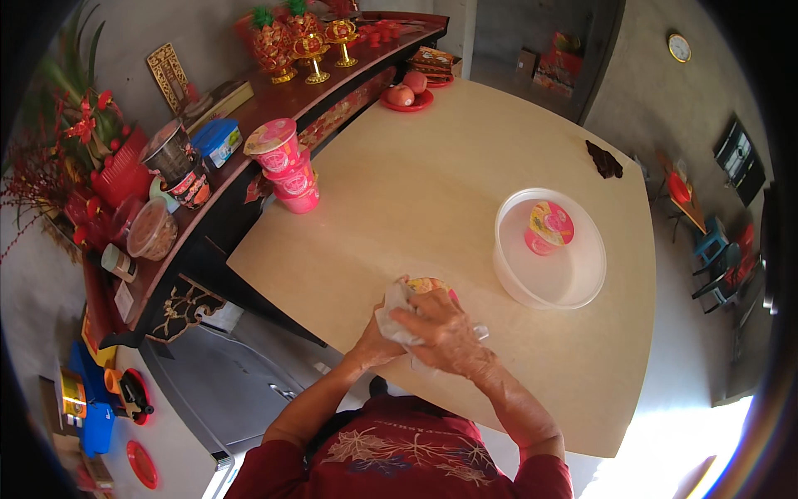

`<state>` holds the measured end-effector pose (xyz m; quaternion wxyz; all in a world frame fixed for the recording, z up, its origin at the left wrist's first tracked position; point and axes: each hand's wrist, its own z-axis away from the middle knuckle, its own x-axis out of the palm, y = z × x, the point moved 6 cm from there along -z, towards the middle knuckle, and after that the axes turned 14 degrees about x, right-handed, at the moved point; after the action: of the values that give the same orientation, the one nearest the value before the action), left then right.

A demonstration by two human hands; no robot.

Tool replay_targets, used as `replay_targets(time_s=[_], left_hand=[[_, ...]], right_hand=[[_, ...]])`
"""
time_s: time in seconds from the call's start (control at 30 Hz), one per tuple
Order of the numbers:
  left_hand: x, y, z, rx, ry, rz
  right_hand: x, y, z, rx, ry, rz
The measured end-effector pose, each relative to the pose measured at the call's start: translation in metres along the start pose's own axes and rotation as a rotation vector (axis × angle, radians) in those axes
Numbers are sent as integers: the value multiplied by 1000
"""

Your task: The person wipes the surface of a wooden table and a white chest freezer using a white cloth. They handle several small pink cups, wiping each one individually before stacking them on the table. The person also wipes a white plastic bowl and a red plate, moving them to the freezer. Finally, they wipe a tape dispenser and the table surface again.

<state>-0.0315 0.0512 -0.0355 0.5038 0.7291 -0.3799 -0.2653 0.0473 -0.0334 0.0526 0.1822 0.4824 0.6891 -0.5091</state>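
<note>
Left hand (376,344): curled at the lidded cup's (429,285) left side, apparently gripping it; most of your fingers are hidden.
Right hand (445,328): your fingers are closed over the white cloth (392,323), against the cup.
White cloth: looks thin and limp; bunch it under your fingertips.
Lidded cup: between your hands, near the table's (391,183) front edge; likely light, thin-walled, easily dented; hold it gently below the rim.
White tub (573,270): right of your hands, probably stiff; take its rim.
Pink stack (293,176): farther left, likely tippy; support the lowest cup.
</note>
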Motion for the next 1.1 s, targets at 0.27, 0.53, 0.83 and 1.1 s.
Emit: replay_targets(time_s=[0.27,0.53,0.83,1.1], left_hand=[[-1,-11,-4,87,93,-69],[-3,-49,13,-32,175,140],[-6,-19,1,89,-15,-298],[-7,-17,1,233,112,-237]], right_hand=[[13,30,-25,276,91,285],[28,-7,-13,-1,-40,163],[29,15,-34,202,-9,394],[0,39,4,387,208,353]])
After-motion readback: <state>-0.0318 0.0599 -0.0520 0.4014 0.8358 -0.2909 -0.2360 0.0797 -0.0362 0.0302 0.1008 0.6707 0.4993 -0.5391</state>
